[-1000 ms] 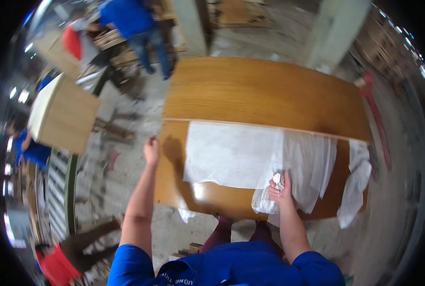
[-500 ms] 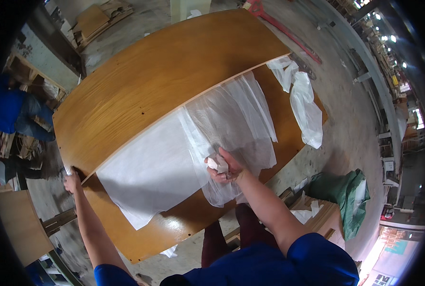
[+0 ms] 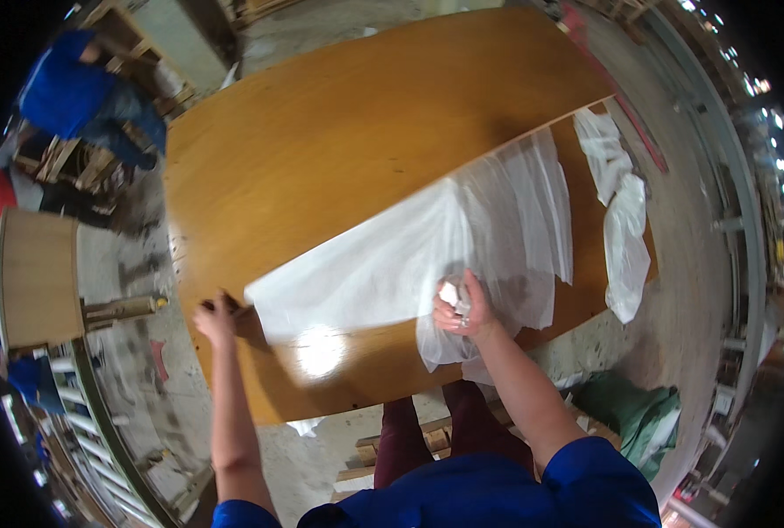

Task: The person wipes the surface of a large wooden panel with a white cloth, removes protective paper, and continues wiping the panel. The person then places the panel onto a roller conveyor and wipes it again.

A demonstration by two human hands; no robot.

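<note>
A large brown, glossy wooden panel lies on top of a second, similar lower panel. A thin white sheet and wrinkled translucent plastic wrapping spread between them, showing along the upper panel's front edge. My left hand is closed on the upper panel at its near left corner, its fingertips slightly blurred. Over the plastic wrapping, my right hand is closed round a crumpled white wad, with the thumb pointing up. I cannot tell whether the wad is cloth or paper.
Bunched white plastic hangs at the lower panel's right end. A green sack lies near right. Beyond the left side, a person in blue bends over wood. A wooden board and a slatted rack stand at left.
The view has shifted left. My left hand and the upper panel's left end have come nearer to me, covering more of the white sheet. My right hand still holds the wad.
</note>
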